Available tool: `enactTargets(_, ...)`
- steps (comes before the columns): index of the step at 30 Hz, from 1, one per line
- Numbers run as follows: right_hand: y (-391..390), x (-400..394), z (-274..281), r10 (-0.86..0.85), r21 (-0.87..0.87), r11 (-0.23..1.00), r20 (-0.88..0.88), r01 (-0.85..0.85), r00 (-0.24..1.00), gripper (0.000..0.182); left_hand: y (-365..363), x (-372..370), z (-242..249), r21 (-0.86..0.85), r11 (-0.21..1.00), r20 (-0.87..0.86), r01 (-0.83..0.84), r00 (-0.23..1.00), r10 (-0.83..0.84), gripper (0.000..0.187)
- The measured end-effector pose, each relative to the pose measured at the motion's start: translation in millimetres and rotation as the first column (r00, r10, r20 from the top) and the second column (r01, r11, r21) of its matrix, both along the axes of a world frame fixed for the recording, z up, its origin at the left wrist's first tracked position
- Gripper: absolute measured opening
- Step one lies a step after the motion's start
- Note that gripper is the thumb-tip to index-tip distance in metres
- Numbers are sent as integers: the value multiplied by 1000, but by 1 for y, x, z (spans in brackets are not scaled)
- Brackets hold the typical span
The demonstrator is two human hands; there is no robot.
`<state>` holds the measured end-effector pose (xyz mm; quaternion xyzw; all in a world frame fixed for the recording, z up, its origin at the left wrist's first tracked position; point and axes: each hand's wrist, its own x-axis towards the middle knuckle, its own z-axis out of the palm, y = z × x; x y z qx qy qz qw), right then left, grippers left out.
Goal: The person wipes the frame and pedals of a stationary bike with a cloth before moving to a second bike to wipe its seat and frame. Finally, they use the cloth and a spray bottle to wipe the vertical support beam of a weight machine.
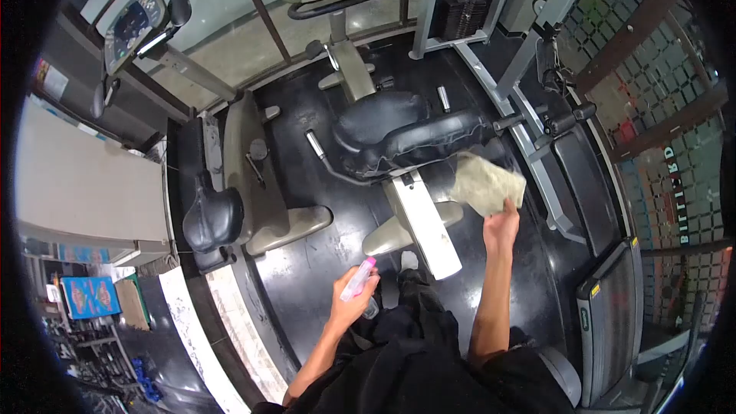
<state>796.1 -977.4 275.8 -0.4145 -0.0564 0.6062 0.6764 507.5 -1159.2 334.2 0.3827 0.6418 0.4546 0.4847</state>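
My left hand (351,300) is wrapped round a small clear bottle (357,282) with a pink top, held low in front of my body. Out to the right, my right hand (502,224) grips a pale cloth (486,186) by its lower corner. The cloth hangs spread and slightly blurred, close to the recumbent exercise bike. That bike has a black padded seat (381,119) and a black backrest (433,140), whose cover looks wrinkled along the edge. Its pale rear beam (424,226) points toward my feet.
An upright exercise bike (261,176) with a black saddle (212,215) stands at the left. A weight machine frame (491,69) rises at the back right, and a treadmill (611,322) lies along the right. Glossy black floor (307,291) runs between them. Shelves with boxes (90,297) are at the lower left.
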Motion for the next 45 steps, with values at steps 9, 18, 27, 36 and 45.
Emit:
enactTargets(9,-150,-2,-36,-49,-305,952,-97,18,994,48,-5,-29,-51,-157,971,94,181,981,-167,19)
enactTargets(18,-222,0,-88,-79,-390,910,163,138,983,35,-5,-25,-133,-237,852,133,468,884,-448,27)
enactTargets(27,-169,22,-230,339,-339,941,934,22,-115,29,-10,2,-178,-291,829,93,477,877,-472,28)
enactTargets(36,-202,23,-283,149,-482,698,820,-529,-552,37,-24,38,-193,-510,746,182,428,901,-393,25)
enactTargets(45,-187,86,-287,610,-608,792,790,54,-58,20,-14,81,-187,-480,801,189,359,933,-306,24)
